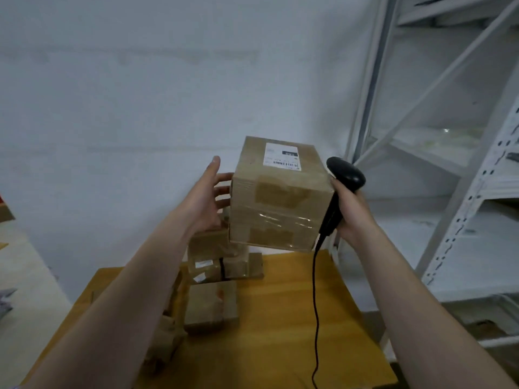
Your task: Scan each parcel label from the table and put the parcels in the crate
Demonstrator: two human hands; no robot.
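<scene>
A brown taped cardboard parcel (280,197) is held up in the air above the wooden table (283,327), with its white barcode label (282,157) on the top face. My left hand (205,197) touches the parcel's left side with straight fingers and the thumb raised. My right hand (351,211) grips a black handheld scanner (346,172) against the parcel's right edge, the scanner head level with the box top. Several more parcels lie on the table below, among them a flat one (212,307) and a taped one (219,265). No crate is in view.
The scanner's black cable (316,304) hangs down across the table's middle. White metal shelving (463,192) stands close on the right. A white wall is behind the table. The table's right half is bare wood.
</scene>
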